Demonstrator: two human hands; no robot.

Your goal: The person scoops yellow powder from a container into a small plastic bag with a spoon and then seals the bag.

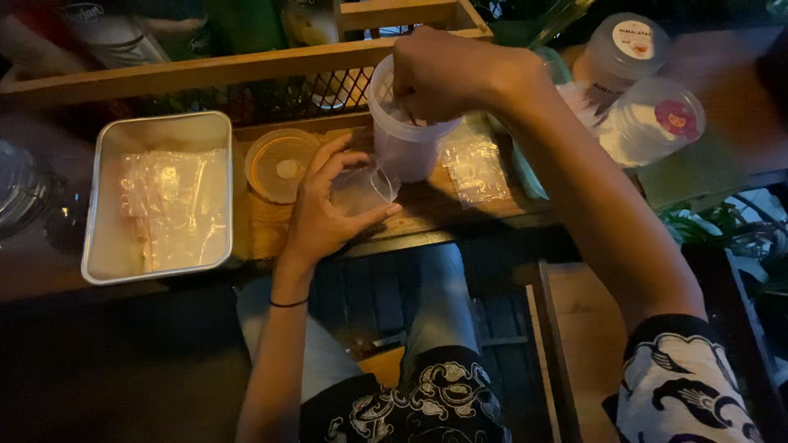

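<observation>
1. The fingers [355,168] of the left hand [328,209] curl around a small clear plastic bag [367,187], thumb below and the other fingers above, holding its mouth open just beside the base of a tall translucent tub.
2. The right hand [447,74] is bunched into a pinch, fingertips dipped into the open top of the translucent tub [405,135]; what it grips inside is hidden, possibly a small spoon or a pinch of the contents.
3. The tub stands upright on a wooden ledge [427,213], with the small bag touching or nearly touching its lower left side.
4. To the left of the left hand, a round clear lid [281,164] with an orange tint lies flat on the same ledge.
5. Further left sits a rectangular metal tray [103,205] holding a loose pile of flat clear plastic bags [172,205].
6. To the right of the tub, another crumpled clear bag [474,168] lies on the ledge, under the right forearm.
7. At the upper right, two round clear containers with lids lie near each other: one with a white lid label [628,45], one with a pink sticker on its lid [657,119].
8. A wooden crate frame [246,66] with dark wire mesh runs along the back, behind the tub.
9. A thin black band [289,303] circles the left wrist.
10. The person is seated, with light trousers [439,303] and a black-and-white patterned garment [681,385] showing below.
</observation>
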